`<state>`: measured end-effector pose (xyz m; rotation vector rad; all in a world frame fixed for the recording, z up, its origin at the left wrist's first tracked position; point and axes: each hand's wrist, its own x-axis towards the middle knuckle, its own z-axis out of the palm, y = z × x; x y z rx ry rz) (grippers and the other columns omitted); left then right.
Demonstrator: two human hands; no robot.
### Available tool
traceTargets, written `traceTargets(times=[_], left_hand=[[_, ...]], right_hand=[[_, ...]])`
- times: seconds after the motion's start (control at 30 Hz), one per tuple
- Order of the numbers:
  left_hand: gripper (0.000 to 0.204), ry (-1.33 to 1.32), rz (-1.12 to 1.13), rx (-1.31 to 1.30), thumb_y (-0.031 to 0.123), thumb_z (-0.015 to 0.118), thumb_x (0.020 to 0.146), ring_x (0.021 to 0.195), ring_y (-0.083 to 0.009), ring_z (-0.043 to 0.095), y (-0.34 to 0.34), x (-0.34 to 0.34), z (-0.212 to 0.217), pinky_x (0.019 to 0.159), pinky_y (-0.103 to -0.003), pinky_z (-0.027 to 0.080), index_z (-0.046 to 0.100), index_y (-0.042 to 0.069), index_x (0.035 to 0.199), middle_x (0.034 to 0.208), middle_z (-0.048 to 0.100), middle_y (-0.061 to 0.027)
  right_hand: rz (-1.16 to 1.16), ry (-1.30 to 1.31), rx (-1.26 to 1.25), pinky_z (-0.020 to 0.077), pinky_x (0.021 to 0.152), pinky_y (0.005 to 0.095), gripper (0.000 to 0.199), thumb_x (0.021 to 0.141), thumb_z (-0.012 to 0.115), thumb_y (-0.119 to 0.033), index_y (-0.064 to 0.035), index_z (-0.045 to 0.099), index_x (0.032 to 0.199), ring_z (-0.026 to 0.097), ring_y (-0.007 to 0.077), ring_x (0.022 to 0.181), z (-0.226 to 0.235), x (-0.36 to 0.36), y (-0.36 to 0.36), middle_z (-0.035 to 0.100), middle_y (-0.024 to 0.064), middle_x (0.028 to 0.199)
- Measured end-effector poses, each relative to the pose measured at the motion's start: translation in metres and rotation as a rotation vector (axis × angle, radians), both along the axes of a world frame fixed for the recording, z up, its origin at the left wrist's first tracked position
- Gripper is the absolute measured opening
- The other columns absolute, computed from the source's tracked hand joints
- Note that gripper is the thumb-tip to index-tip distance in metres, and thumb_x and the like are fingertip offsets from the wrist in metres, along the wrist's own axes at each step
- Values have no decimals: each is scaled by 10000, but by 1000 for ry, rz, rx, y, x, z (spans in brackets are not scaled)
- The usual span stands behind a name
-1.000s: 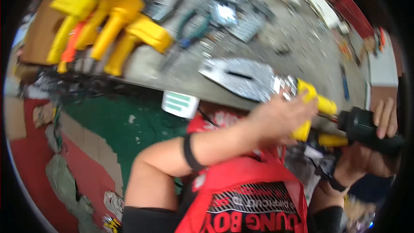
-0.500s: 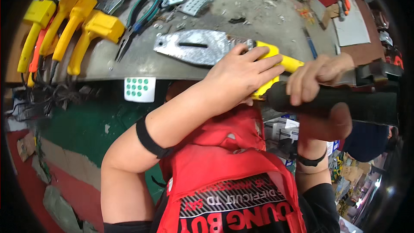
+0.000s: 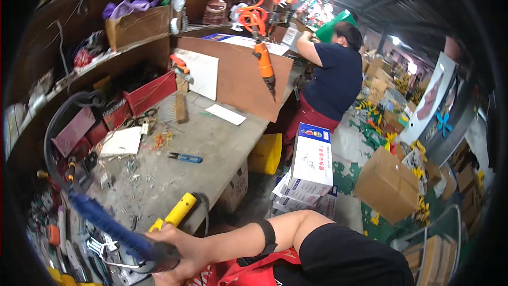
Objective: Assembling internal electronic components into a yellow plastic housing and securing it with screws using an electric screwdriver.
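My right hand (image 3: pixel 182 249) is at the lower left, wrist banded in black, with its fingers curled. It grips the dark end of a blue-and-black cylindrical tool (image 3: pixel 114 228), whose exact kind I cannot make out. The tool slants up and left, and a thick dark cable-like loop rises from its far end. Just beyond my fingers, the yellow handle (image 3: pixel 180 209) of another tool lies by the bench edge, a dark cord curving beside it. The rest of that yellow tool is hidden behind my hand. I do not see my left hand.
Blue snips (image 3: pixel 186 157) and a brush (image 3: pixel 181 108) lie on the grey bench (image 3: pixel 211 143). An orange air screwdriver (image 3: pixel 263 66) hangs from a coiled hose. White boxes (image 3: pixel 307 161) are stacked right of the bench. A person (image 3: pixel 333 77) works beyond; a carton (image 3: pixel 386 185) stands on the floor.
The view has swung right and up, showing the bench's far end and a co-worker. My left hand, which lay on the yellow tool, has left the picture. My right hand still grips a dark tool.
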<state>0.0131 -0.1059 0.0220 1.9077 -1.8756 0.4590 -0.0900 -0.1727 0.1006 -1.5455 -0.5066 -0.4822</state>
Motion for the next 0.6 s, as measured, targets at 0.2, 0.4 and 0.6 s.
traceTargets(times=[0.2, 0.4, 0.6], left_hand=[[652, 49, -27, -2, 200, 768, 673, 1067, -341, 518, 8, -1, -10, 921, -483, 392, 491, 78, 1251, 1171, 533, -135], [596, 151, 11, -3, 233, 774, 682, 994, -354, 549, 28, -4, -16, 901, -480, 404, 529, 49, 1193, 1078, 569, -156], [551, 272, 68, -3, 266, 781, 690, 921, -366, 580, 46, -14, -20, 881, -476, 415, 568, 20, 1135, 984, 606, -177]], right_hand=[[-51, 83, 121, 439, 651, 285, 483, 683, 675, -154, 20, 539, 1112, 469, 111, 689, 16, -1, 0, 552, 62, 737], [-5, 175, 182, 433, 644, 267, 378, 756, 681, -141, 8, 537, 1072, 490, 81, 704, 12, 6, -7, 562, 11, 761], [-35, 126, 192, 433, 646, 271, 353, 746, 692, -141, 18, 544, 1025, 492, 92, 708, 12, 5, -11, 572, 14, 762]])
